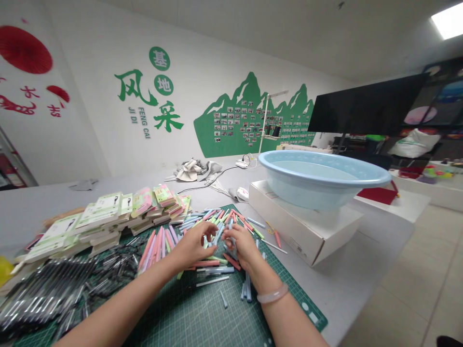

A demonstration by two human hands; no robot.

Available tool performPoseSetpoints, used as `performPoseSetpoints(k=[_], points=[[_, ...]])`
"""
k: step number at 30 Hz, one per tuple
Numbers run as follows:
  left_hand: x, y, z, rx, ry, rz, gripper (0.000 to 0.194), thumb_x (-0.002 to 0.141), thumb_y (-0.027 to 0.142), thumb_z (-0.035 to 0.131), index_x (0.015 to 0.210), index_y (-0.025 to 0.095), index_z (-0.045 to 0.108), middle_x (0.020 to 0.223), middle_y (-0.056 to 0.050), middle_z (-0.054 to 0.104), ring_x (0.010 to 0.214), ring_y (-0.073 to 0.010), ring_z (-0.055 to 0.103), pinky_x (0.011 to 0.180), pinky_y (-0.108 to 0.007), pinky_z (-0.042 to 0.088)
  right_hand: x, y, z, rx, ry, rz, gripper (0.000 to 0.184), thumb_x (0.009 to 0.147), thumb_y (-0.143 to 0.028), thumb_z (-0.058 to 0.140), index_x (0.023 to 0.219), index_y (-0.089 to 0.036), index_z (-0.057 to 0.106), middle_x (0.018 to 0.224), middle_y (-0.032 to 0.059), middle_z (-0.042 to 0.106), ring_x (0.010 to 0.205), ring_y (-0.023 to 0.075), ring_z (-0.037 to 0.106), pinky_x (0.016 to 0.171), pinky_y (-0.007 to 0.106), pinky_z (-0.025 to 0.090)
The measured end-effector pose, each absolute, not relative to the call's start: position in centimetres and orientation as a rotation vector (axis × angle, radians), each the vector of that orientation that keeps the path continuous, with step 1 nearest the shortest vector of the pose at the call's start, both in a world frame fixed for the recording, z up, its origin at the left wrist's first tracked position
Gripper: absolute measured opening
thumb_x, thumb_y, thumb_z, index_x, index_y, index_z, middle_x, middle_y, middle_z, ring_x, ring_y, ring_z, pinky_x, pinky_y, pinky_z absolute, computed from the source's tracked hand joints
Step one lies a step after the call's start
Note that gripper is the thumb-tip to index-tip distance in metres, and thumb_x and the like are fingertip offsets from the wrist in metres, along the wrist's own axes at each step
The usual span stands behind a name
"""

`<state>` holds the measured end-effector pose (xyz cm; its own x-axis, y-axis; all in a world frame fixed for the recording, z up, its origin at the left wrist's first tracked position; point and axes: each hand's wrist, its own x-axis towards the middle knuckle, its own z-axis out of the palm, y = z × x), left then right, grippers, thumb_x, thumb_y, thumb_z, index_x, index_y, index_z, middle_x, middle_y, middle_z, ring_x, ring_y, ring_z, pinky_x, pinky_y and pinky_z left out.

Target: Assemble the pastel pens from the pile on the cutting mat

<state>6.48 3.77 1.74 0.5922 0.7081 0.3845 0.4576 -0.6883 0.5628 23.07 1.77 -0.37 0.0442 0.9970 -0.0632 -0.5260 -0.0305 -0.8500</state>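
Note:
My left hand (pixel 197 245) hovers over a pile of pastel pens and pen parts, its thumb and fingers curved but apart, with nothing seen in its grasp. Opposite it, my right hand (pixel 241 245) has its fingers curled inward; whatever they hold, if anything, is blurred among the light blue pieces behind. The loose pile (pixel 217 219) mixes blue, pink, red and green. Left of my left hand lies a row of pink and purple pens (pixel 159 246). A green cutting mat (pixel 188 318) is under all this, with several blue pen parts (pixel 248 288) below my right hand.
Many black pens (pixel 47 289) cover the left of the mat. Stacked card packs (pixel 104 212) stand behind them. At right, a light blue basin (pixel 314 193) rests on a white box (pixel 307 236). Crumpled grey cloth (pixel 197 169) and a cable lie at the back.

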Motion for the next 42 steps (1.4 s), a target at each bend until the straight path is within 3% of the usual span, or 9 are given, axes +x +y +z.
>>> performPoseSetpoints(k=[5, 11, 19, 25, 33, 42], points=[[4.2, 1.3, 2.2, 2.178, 0.880, 0.869, 0.039, 0.074, 0.017, 0.055, 0.112, 0.018, 0.051, 0.088, -0.002, 0.061, 0.072, -0.0121, 0.058, 0.064, -0.024, 0.049, 21.0, 0.3, -0.2, -0.746, -0.916, 1.586, 0.025, 0.066, -0.029, 0.072, 0.066, -0.014, 0.052, 0.057, -0.0018, 0.057, 0.039, 0.0027, 0.039, 0.037, 0.015, 0.023], [3.3, 0.2, 2.5, 1.989, 0.876, 0.867, 0.036, 0.075, 0.020, 0.058, 0.111, 0.017, 0.055, 0.086, -0.003, 0.062, 0.073, -0.0128, 0.059, 0.064, -0.024, 0.049, 20.2, -0.5, 0.3, -0.712, -0.954, 1.610, 0.021, 0.068, -0.028, 0.070, 0.072, -0.014, 0.055, 0.061, -0.0016, 0.058, 0.039, 0.0020, 0.034, 0.038, 0.016, 0.019], [3.5, 0.7, 2.5, 1.502, 0.873, 0.988, 0.021, 0.072, 0.029, 0.066, 0.086, 0.015, 0.057, 0.079, -0.003, 0.065, 0.074, -0.0166, 0.063, 0.066, -0.028, 0.050, 20.4, -0.2, 0.3, -0.758, -0.986, 1.465, 0.015, 0.068, -0.023, 0.066, 0.075, -0.015, 0.056, 0.063, 0.0013, 0.064, 0.040, 0.0036, 0.037, 0.039, 0.016, 0.017], [2.8, 0.4, 1.6, 1.301, 0.962, 1.024, 0.028, 0.068, 0.035, 0.071, 0.085, 0.016, 0.059, 0.075, -0.001, 0.065, 0.069, -0.0162, 0.063, 0.066, -0.030, 0.051, 20.0, -0.4, 0.3, -0.827, -1.084, 1.355, 0.017, 0.067, -0.026, 0.069, 0.077, -0.015, 0.060, 0.065, 0.0022, 0.068, 0.039, 0.0046, 0.035, 0.039, 0.018, 0.021], [2.3, 0.1, 1.2, 1.181, 0.892, 1.044, 0.025, 0.070, 0.031, 0.071, 0.086, 0.015, 0.060, 0.071, -0.001, 0.066, 0.068, -0.0139, 0.063, 0.067, -0.027, 0.051, 19.3, -0.8, 0.7, -0.900, -1.149, 1.231, 0.018, 0.063, -0.026, 0.075, 0.072, -0.016, 0.064, 0.052, -0.0043, 0.055, 0.038, 0.0061, 0.036, 0.038, 0.019, 0.026], [2.3, 0.0, 1.2, 1.246, 0.869, 1.133, 0.023, 0.073, 0.028, 0.069, 0.090, 0.016, 0.058, 0.078, -0.002, 0.068, 0.070, -0.0147, 0.065, 0.069, -0.028, 0.052, 19.3, -0.8, 0.5, -0.916, -1.168, 1.185, 0.013, 0.067, -0.024, 0.072, 0.072, -0.015, 0.064, 0.049, -0.0033, 0.056, 0.038, 0.0065, 0.037, 0.038, 0.019, 0.026]])
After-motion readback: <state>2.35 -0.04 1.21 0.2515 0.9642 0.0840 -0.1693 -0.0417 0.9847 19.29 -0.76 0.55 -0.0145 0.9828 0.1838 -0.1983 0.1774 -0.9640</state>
